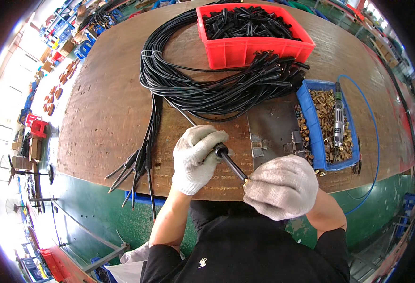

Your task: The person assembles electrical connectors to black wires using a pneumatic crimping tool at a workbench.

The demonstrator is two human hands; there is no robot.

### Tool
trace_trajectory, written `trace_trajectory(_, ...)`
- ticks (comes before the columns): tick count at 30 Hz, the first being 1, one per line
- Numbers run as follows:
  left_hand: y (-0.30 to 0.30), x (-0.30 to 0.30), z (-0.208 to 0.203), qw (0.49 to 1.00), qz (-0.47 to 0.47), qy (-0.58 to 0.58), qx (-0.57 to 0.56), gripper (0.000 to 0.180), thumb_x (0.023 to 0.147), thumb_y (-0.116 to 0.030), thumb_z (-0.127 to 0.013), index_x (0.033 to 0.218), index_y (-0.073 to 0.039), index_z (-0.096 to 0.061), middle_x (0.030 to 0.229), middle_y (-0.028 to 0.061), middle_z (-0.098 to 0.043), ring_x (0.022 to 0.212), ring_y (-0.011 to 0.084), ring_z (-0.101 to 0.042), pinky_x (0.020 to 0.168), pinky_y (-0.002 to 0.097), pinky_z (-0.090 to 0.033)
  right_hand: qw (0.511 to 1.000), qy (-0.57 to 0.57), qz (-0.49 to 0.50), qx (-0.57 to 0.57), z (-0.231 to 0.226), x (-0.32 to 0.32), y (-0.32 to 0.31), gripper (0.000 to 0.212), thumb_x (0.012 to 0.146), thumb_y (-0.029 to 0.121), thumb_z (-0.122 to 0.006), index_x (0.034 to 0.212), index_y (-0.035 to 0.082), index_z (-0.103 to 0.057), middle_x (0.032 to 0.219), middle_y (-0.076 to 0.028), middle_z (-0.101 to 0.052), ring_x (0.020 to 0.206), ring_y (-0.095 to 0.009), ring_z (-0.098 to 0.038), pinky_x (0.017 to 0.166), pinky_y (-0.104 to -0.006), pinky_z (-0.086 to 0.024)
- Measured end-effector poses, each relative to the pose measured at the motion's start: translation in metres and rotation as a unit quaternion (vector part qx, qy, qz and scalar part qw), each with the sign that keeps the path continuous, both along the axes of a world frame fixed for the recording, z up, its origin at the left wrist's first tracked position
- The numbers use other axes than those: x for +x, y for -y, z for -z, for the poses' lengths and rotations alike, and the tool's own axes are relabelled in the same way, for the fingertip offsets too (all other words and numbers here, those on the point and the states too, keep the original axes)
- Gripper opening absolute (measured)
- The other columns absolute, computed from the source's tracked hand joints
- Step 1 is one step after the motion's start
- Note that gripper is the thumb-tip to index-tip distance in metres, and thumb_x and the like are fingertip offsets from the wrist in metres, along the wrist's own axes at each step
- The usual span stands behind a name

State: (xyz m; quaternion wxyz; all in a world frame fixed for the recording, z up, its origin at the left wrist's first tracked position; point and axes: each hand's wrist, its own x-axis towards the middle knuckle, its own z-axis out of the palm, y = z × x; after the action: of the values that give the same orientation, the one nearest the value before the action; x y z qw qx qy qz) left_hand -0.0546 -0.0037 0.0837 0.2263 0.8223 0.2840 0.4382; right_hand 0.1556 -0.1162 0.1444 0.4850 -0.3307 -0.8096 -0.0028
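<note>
Hands at lower centre, near the brown wooden surface [99, 118] front edge. Gloved left hand [195, 158] grips black plug-ended cable [230, 162]; gloved right hand [280, 186] closed on its brass tip. Bare wood at left.

You have only one view, from the camera on your head. It looks steeply down at the brown workbench [99, 118] from close above, and your gloved hands are near the lower middle; the fisheye bends the bench edges.
</note>
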Motion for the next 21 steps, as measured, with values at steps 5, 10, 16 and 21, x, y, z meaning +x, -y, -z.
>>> trace_trajectory(5,-0.001,-0.006,0.001,0.999,0.016,-0.019,-0.028,0.043,0.069,0.001,-0.084,0.111,-0.007,-0.079,0.113,0.0135,-0.077,0.105,0.0354,-0.075,0.091,0.0429,-0.06,0.983,-0.125,0.023,-0.13,-0.01,0.005,-0.002,0.032,0.08,0.005,-0.092,0.108,0.009,-0.075,0.094,-0.008,-0.081,0.076,-0.026,-0.079,0.065,-0.036,-0.062)
trace_trajectory(10,-0.002,-0.007,0.002,0.997,0.039,-0.034,-0.065,0.043,0.071,-0.005,-0.087,0.113,-0.009,-0.078,0.113,0.0125,-0.077,0.105,0.0354,-0.075,0.092,0.0438,-0.06,0.952,-0.162,0.047,-0.255,-0.021,0.014,0.001,0.025,0.087,0.0,-0.089,0.107,0.006,-0.076,0.092,-0.01,-0.081,0.068,-0.016,-0.075,0.059,-0.0277,-0.055)
trace_trajectory(16,-0.003,-0.002,0.001,0.994,0.083,-0.055,-0.035,0.043,0.074,-0.009,-0.088,0.115,-0.007,-0.078,0.113,0.0129,-0.078,0.107,0.0366,-0.075,0.095,0.0461,-0.059,0.945,-0.183,0.054,-0.267,-0.006,0.013,0.0,0.023,0.093,0.003,-0.086,0.113,0.003,-0.076,0.1,-0.011,-0.081,0.076,-0.012,-0.076,0.064,-0.0268,-0.057)
trace_trajectory(21,0.005,0.006,-0.005,0.991,0.103,-0.062,-0.056,0.042,0.076,-0.017,-0.086,0.115,-0.004,-0.077,0.106,0.0161,-0.078,0.102,0.0398,-0.075,0.091,0.0454,-0.059,0.912,-0.211,0.054,-0.348,-0.008,0.017,0.006,0.019,0.096,0.004,-0.083,0.113,0.002,-0.076,0.102,-0.012,-0.082,0.084,-0.014,-0.079,0.073,-0.0287,-0.061)
